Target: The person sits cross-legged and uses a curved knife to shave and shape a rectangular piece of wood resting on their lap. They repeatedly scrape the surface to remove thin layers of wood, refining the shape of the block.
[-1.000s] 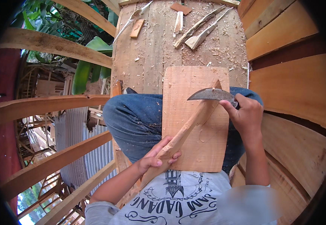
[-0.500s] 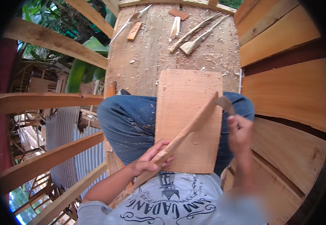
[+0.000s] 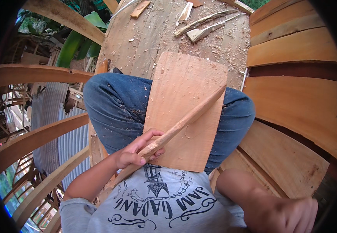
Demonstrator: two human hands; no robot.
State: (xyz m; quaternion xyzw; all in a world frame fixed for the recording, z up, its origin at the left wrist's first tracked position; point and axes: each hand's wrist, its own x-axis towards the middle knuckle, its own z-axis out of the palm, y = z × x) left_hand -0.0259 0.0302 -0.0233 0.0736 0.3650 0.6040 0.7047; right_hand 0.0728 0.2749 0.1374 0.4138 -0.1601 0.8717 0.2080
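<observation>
Swung from mid-right to the lower right corner, the right hand [image 3: 288,214] is blurred, fingers curled, whether around anything I cannot tell; at centre the lap [image 3: 116,103] carries the board [image 3: 188,79], likely as a rest; over it the stick [image 3: 184,119] slants up from lower left; the left hand [image 3: 133,151], fingers wrapped round its near part, seemingly steadies it.

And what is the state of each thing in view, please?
Left hand: closed around the carved wooden stick.
Right hand: blurred; whether it holds anything is hidden.
Carved wooden stick: held, slanting across the wooden board.
Wooden board: lying across the blue jeans.
Blue jeans: bent at the knees.
Plank floor: strewn with shavings.
Paddle-shaped piece: lying on the floor.
</observation>
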